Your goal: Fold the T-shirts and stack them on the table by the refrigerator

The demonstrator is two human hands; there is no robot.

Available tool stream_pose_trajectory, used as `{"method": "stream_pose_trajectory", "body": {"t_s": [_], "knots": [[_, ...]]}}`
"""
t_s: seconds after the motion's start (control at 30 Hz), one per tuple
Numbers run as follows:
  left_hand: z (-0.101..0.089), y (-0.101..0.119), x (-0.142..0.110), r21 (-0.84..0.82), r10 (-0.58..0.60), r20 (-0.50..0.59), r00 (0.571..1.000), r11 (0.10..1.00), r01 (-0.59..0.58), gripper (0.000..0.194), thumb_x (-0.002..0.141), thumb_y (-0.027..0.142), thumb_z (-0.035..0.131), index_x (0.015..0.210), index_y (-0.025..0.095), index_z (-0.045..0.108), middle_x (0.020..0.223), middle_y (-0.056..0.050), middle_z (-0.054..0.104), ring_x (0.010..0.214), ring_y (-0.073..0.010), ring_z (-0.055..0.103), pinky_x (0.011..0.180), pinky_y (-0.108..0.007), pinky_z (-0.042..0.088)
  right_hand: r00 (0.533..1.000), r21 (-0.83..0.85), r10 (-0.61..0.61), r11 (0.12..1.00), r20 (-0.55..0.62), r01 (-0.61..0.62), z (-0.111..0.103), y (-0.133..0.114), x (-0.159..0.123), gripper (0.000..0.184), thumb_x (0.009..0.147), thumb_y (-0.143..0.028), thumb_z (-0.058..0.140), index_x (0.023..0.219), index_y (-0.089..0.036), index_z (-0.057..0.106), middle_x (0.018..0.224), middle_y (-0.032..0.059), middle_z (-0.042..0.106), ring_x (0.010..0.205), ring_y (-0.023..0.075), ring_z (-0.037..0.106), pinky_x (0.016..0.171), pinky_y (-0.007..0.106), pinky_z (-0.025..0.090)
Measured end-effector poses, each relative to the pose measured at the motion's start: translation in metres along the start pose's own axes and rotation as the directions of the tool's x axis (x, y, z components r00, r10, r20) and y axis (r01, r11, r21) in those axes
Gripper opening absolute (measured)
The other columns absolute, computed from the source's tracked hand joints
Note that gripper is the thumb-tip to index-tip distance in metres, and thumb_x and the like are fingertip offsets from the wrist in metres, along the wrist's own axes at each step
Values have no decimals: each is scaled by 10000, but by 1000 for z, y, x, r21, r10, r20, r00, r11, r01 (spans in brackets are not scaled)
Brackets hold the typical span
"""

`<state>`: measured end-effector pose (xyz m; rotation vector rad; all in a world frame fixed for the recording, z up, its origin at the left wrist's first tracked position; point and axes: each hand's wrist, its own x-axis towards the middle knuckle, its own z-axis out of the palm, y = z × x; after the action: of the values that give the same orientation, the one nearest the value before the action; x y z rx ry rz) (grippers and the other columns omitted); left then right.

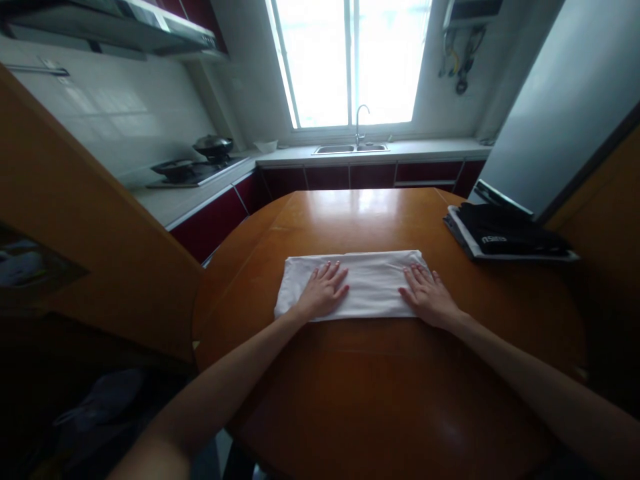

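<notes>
A white cloth point(370, 280), folded into a long flat rectangle, lies in the middle of a round wooden table point(380, 400). My left hand point(324, 291) rests flat on the cloth's left half with fingers spread. My right hand point(427, 293) lies flat on the cloth's right end, fingers stretched out. Neither hand holds anything.
A stack of folded dark clothes point(505, 232) sits at the table's right edge. Behind the table runs a kitchen counter with a sink and tap point(356, 143) under a bright window, and a hob with pans point(200, 163) at the left. A wooden panel point(80, 227) stands at the left.
</notes>
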<state>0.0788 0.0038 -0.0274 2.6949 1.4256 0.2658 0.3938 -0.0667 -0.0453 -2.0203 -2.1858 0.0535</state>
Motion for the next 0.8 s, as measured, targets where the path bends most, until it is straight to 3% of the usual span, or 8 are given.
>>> {"method": "stream_pose_trajectory", "body": {"t_s": [0.1, 0.2, 0.3, 0.43, 0.53, 0.8], "knots": [[0, 0, 1, -25, -16, 13, 1000, 1000, 17, 596, 1031, 530, 341, 1546, 241, 418, 1656, -106, 273, 1543, -332, 186, 1225, -577, 183, 995, 25, 95, 995, 18, -96, -2, 14, 4, 707, 1024, -537, 226, 1586, -115, 307, 1666, 151, 207, 1552, 278, 152, 1236, 561, 111], [-4, 4, 8, -54, -29, -9, 1000, 998, 29, 602, 1027, 524, 360, 1547, 224, 410, 1657, -129, 265, 1539, -353, 188, 1206, -611, 202, 988, 58, 134, 990, -72, -130, -12, 9, 16, 680, 1028, -494, 238, 1576, -98, 321, 1658, 172, 228, 1547, 302, 161, 1223, 592, 124], [-4, 18, 24, -49, 17, -55, 998, 999, -19, 582, 1034, 478, 354, 1560, 230, 381, 1648, -126, 292, 1536, -341, 209, 1209, -609, 202, 986, 80, 87, 994, -140, -76, -23, -19, 35, 639, 1031, -432, 251, 1560, -88, 349, 1655, 175, 240, 1542, 295, 182, 1230, 557, 131], [7, 40, 43, -13, 27, -30, 999, 1000, -27, 576, 1037, 429, 335, 1569, 211, 364, 1650, -122, 285, 1538, -330, 206, 1219, -603, 184, 997, 103, 3, 995, -73, 5, -19, -65, 57, 617, 1019, -351, 285, 1558, -54, 333, 1657, 192, 218, 1545, 291, 171, 1225, 546, 147], [17, 45, 48, 1, 18, -27, 999, 1000, -18, 582, 1039, 435, 305, 1565, 195, 373, 1653, -121, 277, 1538, -330, 205, 1217, -601, 195, 1000, 124, -23, 992, -16, 25, -5, -83, 64, 622, 1006, -345, 326, 1565, -71, 323, 1660, 180, 215, 1545, 292, 171, 1227, 549, 127], [13, 24, 54, -10, 24, -6, 1000, 1000, -24, 609, 1033, 534, 298, 1559, 240, 386, 1655, -110, 277, 1534, -339, 215, 1216, -592, 176, 1000, 132, 25, 991, -1, -24, 2, -63, 71, 675, 1017, -458, 308, 1578, -83, 303, 1660, 172, 220, 1550, 281, 149, 1236, 533, 73]]}}
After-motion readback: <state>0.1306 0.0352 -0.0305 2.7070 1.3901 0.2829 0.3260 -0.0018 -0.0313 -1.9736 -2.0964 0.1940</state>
